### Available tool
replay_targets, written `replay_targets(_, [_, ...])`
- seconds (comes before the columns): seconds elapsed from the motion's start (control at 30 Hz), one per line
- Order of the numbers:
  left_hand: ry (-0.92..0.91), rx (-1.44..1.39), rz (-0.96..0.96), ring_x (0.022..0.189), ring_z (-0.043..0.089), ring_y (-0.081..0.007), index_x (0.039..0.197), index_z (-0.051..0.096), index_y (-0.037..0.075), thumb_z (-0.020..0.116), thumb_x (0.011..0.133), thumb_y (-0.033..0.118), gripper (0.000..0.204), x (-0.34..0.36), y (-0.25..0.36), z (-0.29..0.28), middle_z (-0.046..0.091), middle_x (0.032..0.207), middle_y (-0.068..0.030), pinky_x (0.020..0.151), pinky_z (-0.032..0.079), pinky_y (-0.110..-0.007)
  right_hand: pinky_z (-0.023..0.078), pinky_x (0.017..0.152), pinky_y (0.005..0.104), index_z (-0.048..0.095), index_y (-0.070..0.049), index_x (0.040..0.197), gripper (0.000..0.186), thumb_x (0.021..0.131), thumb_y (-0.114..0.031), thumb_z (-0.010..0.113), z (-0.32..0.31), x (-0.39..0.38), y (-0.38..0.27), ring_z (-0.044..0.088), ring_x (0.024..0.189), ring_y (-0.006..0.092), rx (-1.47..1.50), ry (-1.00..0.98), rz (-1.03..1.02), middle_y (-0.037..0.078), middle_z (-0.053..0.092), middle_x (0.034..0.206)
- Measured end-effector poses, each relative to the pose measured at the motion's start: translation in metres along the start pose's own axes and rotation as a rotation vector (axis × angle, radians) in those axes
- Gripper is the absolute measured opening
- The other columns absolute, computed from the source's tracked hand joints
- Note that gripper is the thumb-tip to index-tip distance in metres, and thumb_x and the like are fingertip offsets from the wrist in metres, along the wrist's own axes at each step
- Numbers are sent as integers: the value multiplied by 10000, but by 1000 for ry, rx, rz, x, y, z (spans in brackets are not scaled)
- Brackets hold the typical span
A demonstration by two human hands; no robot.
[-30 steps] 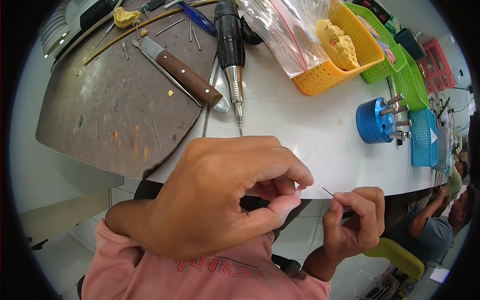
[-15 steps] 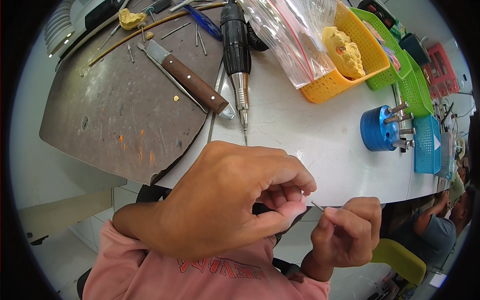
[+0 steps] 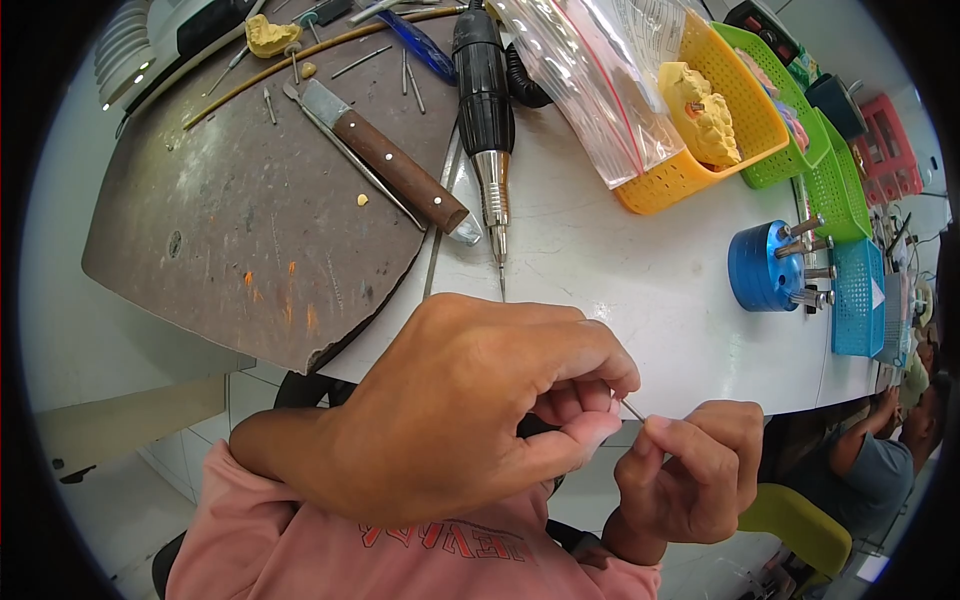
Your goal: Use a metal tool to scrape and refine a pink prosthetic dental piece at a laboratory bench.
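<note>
My left hand [image 3: 480, 400] is closed in front of the bench edge, its thumb and curled fingers drawn together. A tiny pale bit shows at its fingertips, too small to name. Close to its right, my right hand [image 3: 690, 470] pinches a thin metal rod [image 3: 631, 408] between thumb and forefinger. The rod's free end points up and left, right at the left fingertips; whether it touches the pale bit I cannot tell. Beyond the left hand, a black and silver handpiece [image 3: 488, 150] lies with its thin tip toward me.
A wooden-handled knife [image 3: 395, 165] and slim metal tools lie on the brown board [image 3: 200, 230]. A blue bur holder [image 3: 765, 268] stands at right. Yellow basket [image 3: 650, 195] holds a plaster model [image 3: 700, 115] and plastic bag [image 3: 590, 90]. Another person [image 3: 870, 455] sits far right.
The rod in my right hand has come up against the left fingertips, closing the small gap. The bench has shifted slightly right and down in view.
</note>
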State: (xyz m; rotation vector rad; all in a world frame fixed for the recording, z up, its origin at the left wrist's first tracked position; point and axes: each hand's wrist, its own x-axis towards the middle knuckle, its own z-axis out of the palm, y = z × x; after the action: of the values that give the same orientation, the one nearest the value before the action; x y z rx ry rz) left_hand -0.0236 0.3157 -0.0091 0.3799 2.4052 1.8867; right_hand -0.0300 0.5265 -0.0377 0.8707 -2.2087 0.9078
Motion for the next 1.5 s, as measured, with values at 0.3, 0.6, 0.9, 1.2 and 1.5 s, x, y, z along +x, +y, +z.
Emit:
replay_targets(0.3, [0, -4, -6, 801, 756, -134, 1045, 760, -46, 786, 818, -50, 229, 0, 0, 0, 756, 917, -97, 713, 640, -236, 345, 550, 293, 700, -46, 895, 170, 736, -18, 753, 0, 1, 1, 479, 644, 179, -19, 4, -11, 22, 546, 688])
replay_targets(0.6, [-10, -5, -3, 838, 775, -170, 1042, 758, -45, 765, 837, -56, 206, 1, 1, -1, 775, 955, -126, 747, 646, -263, 338, 557, 291, 694, -37, 894, 140, 772, -28, 760, 0, -1, 3, 473, 644, 179, 11, 19, 6, 28, 546, 708])
replay_targets(0.9, [-15, 19, 29, 835, 773, -195, 1054, 759, -43, 739, 863, -48, 192, 2, 0, -3, 777, 940, -135, 758, 613, -277, 384, 563, 302, 727, -64, 946, 186, 781, -45, 812, -12, -12, 14, 522, 661, 178, -59, 95, 117, 21, 573, 753])
replay_targets(1.2, [-8, -107, -75, 867, 776, -177, 1051, 749, -63, 682, 861, -88, 203, 2, 7, 0, 779, 942, -135, 812, 627, -280, 364, 544, 286, 786, -93, 909, 185, 737, -79, 854, -20, -22, 17, 526, 680, 164, -111, 17, 182, 28, 574, 781])
replay_targets(1.5, [-32, -115, -120, 914, 785, -176, 1040, 721, -54, 690, 870, -64, 173, 3, 8, -3, 783, 938, -119, 823, 644, -277, 373, 535, 285, 783, -94, 906, 209, 715, -81, 869, -17, -14, 17, 533, 674, 169, -87, -57, 112, 20, 576, 762])
